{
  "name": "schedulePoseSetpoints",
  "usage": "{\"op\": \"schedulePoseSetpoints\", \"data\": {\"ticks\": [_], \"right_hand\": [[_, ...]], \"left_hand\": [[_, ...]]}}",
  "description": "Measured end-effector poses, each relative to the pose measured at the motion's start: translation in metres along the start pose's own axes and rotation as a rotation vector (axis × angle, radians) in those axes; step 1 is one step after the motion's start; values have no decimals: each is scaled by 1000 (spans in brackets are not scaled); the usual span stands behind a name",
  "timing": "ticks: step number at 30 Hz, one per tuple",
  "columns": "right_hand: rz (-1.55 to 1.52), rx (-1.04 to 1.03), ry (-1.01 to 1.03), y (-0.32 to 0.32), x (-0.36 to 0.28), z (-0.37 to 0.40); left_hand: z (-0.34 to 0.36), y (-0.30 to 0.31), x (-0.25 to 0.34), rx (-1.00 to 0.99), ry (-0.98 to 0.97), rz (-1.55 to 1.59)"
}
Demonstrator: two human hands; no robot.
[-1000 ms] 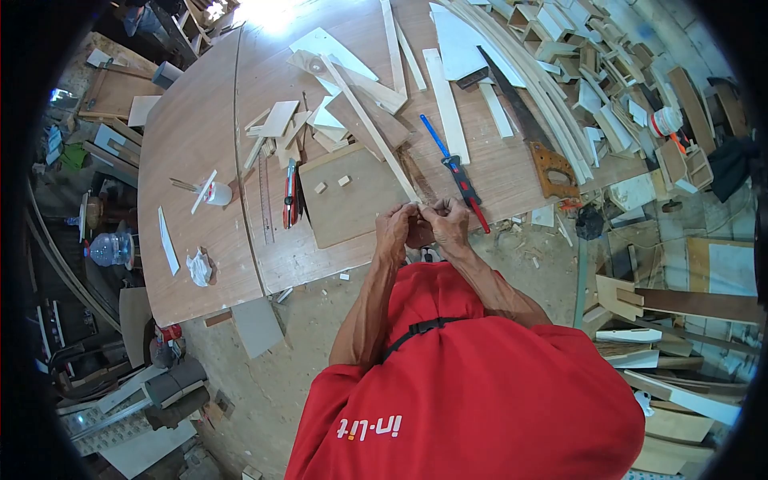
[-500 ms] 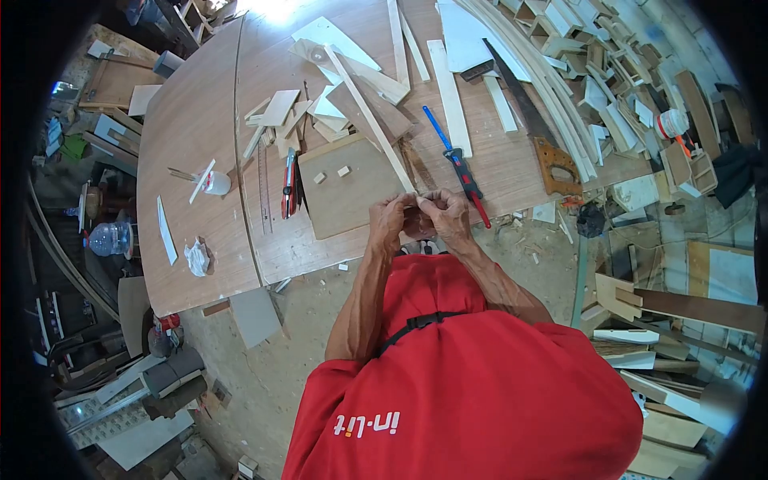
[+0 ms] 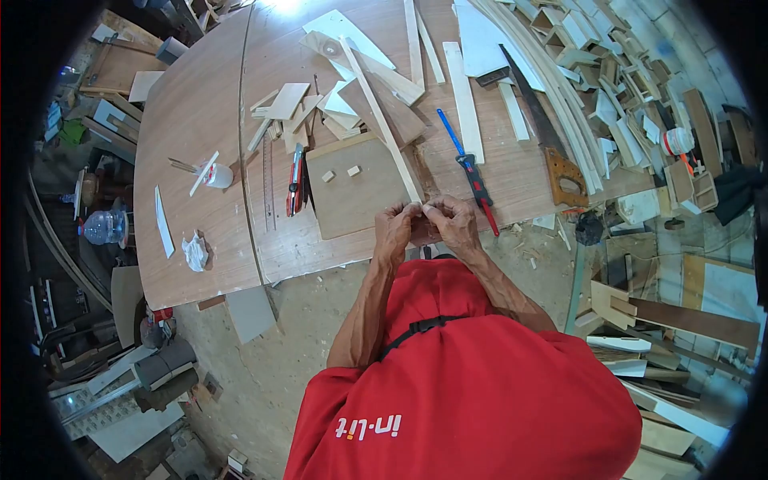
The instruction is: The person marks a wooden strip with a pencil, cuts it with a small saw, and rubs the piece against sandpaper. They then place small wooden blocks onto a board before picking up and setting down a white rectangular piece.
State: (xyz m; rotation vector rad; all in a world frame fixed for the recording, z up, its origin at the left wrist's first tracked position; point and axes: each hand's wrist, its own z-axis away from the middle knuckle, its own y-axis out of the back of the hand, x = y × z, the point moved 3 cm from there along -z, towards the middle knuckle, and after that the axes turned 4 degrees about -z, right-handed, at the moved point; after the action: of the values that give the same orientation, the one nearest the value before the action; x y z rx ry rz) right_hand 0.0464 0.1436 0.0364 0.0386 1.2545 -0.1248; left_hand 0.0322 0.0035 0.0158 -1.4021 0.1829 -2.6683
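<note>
A broad brown wood-grain tabletop [image 3: 188, 120] is standing over a dusty grey concrete floor [image 3: 264, 400]. Bright white light [image 3: 282, 4] is glaring on the tabletop's far end. At the right, a pale grey block wall [image 3: 712, 48] is rising behind heaped pale wooden box frames [image 3: 578, 58]; stacked timber boards [image 3: 662, 436] are lying nearer, and shadow is darkening the cluttered left side.

Your red shirt [image 3: 496, 388] reads "in·lit" — white lettering [image 3: 368, 426] with a touch of orange, upside down from your view.
</note>
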Motion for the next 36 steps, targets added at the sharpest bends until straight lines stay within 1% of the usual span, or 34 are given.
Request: {"op": "schedulePoseSetpoints", "data": {"ticks": [2,3,5,6,8,9,11,12,14,16,18,19,21,22,24,25,27,28,30,31,32,33,34,35,36], "right_hand": [[51,-51,81,-4,0,-3],[51,-58,85,-7,-3,-3],[119,9,113,-10,-12,-5],[119,3,117,-12,-12,-10],[255,78,364,-15,-17,-24],[255,74,369,-20,-26,-30],[355,53,335,-30,-43,-41],[392,-6,298,-35,-52,-47],[405,-49,293,-50,-60,-59],[420,-91,286,-67,-65,-70],[534,-193,303,-88,-67,-79],[535,-195,302,-99,-63,-85],[492,-353,326,-129,-59,-94],[493,-357,327,-140,-58,-98],[789,-336,402,-163,-55,-106],[790,-344,404,-173,-52,-113],[918,-314,350,-190,-44,-133],[920,-318,354,-201,-40,-145],[959,-228,219,-216,-31,-167],[958,-232,219,-224,-38,-170],[958,-217,141,-229,-44,-174],[958,-203,62,-234,-47,-176],[1007,-209,-3,-240,-53,-176],[1009,-217,-2,-247,-54,-175],[1034,-132,-1,-250,-51,-177]], "left_hand": [[0,7,0,2,-10,-86],[1,9,4,9,-16,-84],[5,14,9,33,8,-37],[7,16,14,38,3,-34],[11,19,20,21,69,-10],[8,22,20,23,63,-8],[0,30,16,-4,51,-19],[-2,34,16,-2,47,-18],[-6,37,16,-69,36,-22],[-11,43,14,-79,15,-55],[-17,48,12,-91,-2,-89],[-18,50,12,-108,-7,-97],[-17,52,15,-121,-15,-102],[-14,51,18,-96,-30,-128],[-6,50,24,-67,-40,-129],[-7,50,22,-62,-41,-125],[-11,50,15,-96,-14,-100],[-10,49,16,-92,-18,-76],[-6,46,20,-79,-35,-29],[1,45,33,-71,-52,14],[7,44,44,-85,4,-108],[11,46,48,-80,7,-105],[15,46,52,-83,-75,-179],[17,46,54,-85,-158,-251],[10,47,45,-77,-155,-247]]}}
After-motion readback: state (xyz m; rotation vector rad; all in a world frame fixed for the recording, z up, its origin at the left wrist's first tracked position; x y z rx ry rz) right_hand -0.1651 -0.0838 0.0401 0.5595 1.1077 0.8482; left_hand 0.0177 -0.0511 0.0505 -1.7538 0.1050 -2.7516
